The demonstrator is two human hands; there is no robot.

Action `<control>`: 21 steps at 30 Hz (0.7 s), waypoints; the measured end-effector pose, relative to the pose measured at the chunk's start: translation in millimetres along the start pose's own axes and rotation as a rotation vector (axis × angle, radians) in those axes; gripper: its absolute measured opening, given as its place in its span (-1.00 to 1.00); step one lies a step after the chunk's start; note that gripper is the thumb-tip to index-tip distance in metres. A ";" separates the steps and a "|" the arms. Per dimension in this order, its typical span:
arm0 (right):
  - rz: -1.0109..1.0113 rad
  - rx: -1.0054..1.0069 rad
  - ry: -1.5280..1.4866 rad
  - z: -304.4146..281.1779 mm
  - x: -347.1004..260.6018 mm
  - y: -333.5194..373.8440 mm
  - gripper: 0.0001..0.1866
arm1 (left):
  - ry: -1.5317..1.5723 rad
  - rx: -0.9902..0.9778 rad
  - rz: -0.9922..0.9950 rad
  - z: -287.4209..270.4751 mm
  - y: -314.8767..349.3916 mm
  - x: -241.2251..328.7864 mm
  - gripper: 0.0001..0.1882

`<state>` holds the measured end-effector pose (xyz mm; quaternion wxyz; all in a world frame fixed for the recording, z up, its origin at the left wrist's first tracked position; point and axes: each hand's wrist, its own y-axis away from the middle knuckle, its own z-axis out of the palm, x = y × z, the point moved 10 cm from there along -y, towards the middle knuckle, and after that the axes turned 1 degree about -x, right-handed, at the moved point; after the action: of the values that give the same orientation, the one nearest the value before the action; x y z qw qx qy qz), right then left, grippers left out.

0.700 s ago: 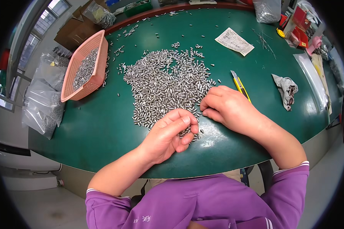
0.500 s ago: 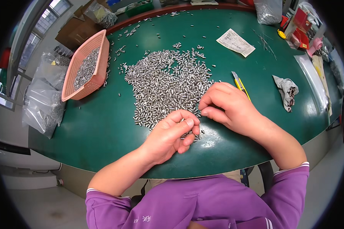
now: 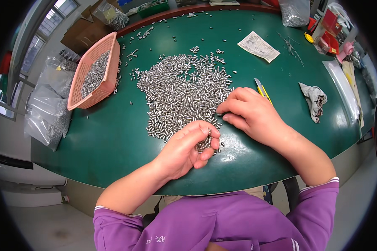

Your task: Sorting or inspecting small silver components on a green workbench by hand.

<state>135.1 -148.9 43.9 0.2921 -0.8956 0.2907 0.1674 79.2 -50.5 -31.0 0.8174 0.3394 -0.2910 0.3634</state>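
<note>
A broad heap of small silver, bullet-shaped metal pieces [image 3: 184,92] covers the middle of the green table. My left hand [image 3: 180,146] is half closed at the near edge of the heap, palm turned inward. Several of the same pieces show in its curled fingers, and one stands by the thumb tip. Just right of the heap hovers my right hand [image 3: 255,119], thumb and forefinger brought together at the heap's edge. A dark speck shows between those fingertips, too small to make out. The two hands are apart.
A pink plastic basket [image 3: 112,69] with more pieces stands at left, beside filled clear bags [image 3: 48,119]. A yellow utility knife [image 3: 264,92] lies beyond my right hand. Farther off are a paper slip [image 3: 259,47], thin wires [image 3: 292,50] and a crumpled stained cloth [image 3: 314,100].
My right hand has shifted slightly up and away from the left one, toward the heap. The left thumb has drawn back, showing more of the pieces in that hand.
</note>
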 end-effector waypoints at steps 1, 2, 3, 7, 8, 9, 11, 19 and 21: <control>0.000 0.000 0.000 0.2 -0.5 0.2 -0.80 | -0.010 -0.004 0.005 0.4 0.3 0.8 -0.80; 0.015 -0.032 0.022 3.8 0.1 0.6 -0.80 | -0.020 -0.007 0.009 1.0 0.6 1.6 -0.78; 0.031 -0.064 0.043 7.4 1.0 1.2 -0.79 | -0.019 -0.007 0.009 1.9 0.8 1.6 -0.78; 0.058 -0.053 0.057 9.0 1.5 2.8 -0.84 | -0.036 0.010 0.033 2.3 1.2 3.4 -0.77; 0.066 -0.071 0.051 10.8 2.4 3.4 -0.85 | -0.026 0.006 0.043 2.5 1.0 4.1 -0.77; 0.072 -0.089 0.045 12.8 3.2 3.5 -0.87 | -0.027 0.006 0.044 1.8 0.9 3.9 -0.77; 0.069 -0.077 0.049 12.3 2.2 3.9 -0.88 | -0.015 -0.006 0.045 1.4 0.2 3.6 -0.80; 0.049 -0.047 -0.001 5.2 -0.5 1.5 -0.90 | 0.003 -0.024 0.040 2.7 0.2 2.7 -0.84; 0.032 -0.081 0.002 11.6 0.4 3.7 -0.89 | 0.009 -0.026 0.042 2.2 0.0 2.5 -0.83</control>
<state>131.6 -144.4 33.2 0.2524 -0.9022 0.2983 0.1827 80.1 -51.2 -27.9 0.8151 0.3210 -0.2991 0.3782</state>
